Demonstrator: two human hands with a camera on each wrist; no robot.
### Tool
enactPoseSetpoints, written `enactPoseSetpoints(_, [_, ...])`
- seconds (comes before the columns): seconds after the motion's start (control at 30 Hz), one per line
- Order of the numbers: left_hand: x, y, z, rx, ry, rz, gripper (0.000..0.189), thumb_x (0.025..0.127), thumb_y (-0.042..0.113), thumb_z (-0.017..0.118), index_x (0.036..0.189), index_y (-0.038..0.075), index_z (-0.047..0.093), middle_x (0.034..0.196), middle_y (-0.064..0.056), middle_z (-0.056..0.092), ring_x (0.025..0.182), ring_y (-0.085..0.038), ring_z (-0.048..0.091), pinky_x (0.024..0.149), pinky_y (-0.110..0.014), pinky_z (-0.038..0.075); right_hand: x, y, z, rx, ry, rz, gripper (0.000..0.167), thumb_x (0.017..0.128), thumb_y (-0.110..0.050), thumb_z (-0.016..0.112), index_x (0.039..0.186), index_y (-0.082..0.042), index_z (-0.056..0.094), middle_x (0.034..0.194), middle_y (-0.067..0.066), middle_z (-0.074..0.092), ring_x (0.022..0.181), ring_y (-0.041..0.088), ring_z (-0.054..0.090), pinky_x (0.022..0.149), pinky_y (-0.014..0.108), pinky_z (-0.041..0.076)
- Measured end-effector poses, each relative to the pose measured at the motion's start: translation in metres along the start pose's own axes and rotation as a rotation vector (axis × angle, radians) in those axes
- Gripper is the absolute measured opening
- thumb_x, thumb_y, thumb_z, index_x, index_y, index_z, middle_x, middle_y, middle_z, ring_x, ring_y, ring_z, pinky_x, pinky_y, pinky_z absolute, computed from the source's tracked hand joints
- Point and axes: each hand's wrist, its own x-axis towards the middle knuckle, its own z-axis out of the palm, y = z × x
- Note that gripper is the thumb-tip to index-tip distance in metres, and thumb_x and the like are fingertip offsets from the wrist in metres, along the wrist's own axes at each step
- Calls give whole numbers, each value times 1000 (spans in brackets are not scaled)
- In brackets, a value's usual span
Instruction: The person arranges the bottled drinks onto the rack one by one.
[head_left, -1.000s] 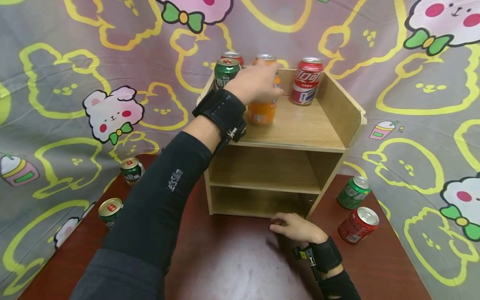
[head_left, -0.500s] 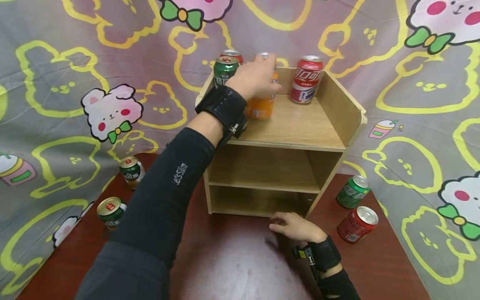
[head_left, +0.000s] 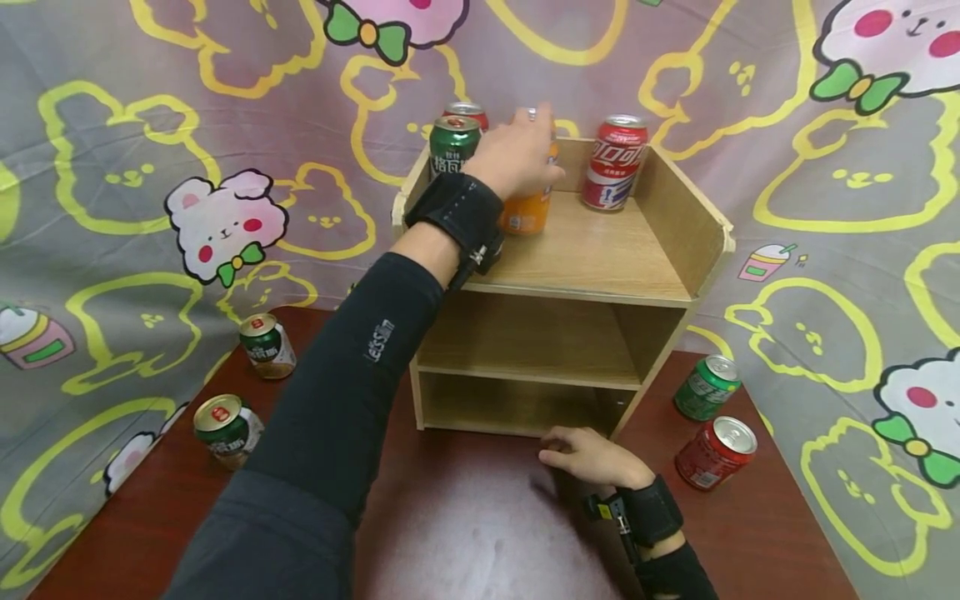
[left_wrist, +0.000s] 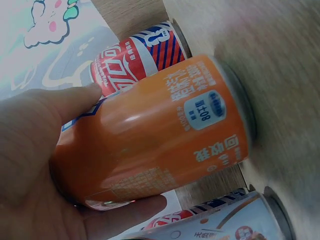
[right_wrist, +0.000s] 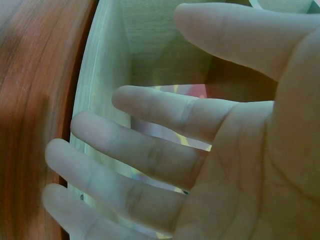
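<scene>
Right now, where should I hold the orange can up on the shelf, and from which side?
Its upper sides, probably coming from above and in front. The orange can is upright with smooth, round walls, so opposite sides suit a squeeze. A green can is close to its left, likely making that side tight. The left grip holds it near the top.

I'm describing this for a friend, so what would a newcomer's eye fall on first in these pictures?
Probably the bright orange can in the person's left grip, at the top level of the wooden shelf unit. The patterned backdrop behind it, with yellow outlines and cartoon animals, would likely catch the eye too. So might the red can standing at the right of that top level.
</scene>
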Motion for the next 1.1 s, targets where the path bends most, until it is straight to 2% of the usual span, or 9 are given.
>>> enactPoseSetpoints(0.17, [4,1,2,21,15,-11,75,92,51,51,145,13,15,141,-13,34,122,-30,46,96,-37,43,-2,1,-2,-5,2,-1,41,97,-36,53,121,-4,60,110,6,63,99,23,61,79,40,50])
enactPoseSetpoints(0.53, [10,1,3,6,19,-17,73,93,50,50,146,17,14,143,-13,31,125,-29,43,99,-38,40,-1,2,-2,0,-12,0,41,97,-35,53,122,-3,60,109,5,63,99,23,61,79,40,50])
enactPoseSetpoints(0.8, [11,3,2,16,13,-8,74,94,49,48,152,24,10,151,-18,14,134,-32,28,102,-38,37,-1,3,-2,-4,0,-16,40,97,-33,54,121,-2,60,109,6,64,98,23,61,78,40,50])
enactPoseSetpoints(0.97, [9,0,2,6,4,19,71,95,46,49,152,25,13,150,-17,16,135,-32,27,102,-40,37,-1,3,-3,0,-3,-13,43,97,-35,53,122,-2,59,109,7,64,98,23,61,78,39,50])
enactPoseSetpoints(1.1, [8,-1,1,18,1,37,68,95,42,51,151,24,16,149,-12,26,135,-30,27,103,-40,35,-1,4,-2,4,-6,-13,41,97,-34,53,122,-2,59,109,7,64,98,23,62,78,39,50])
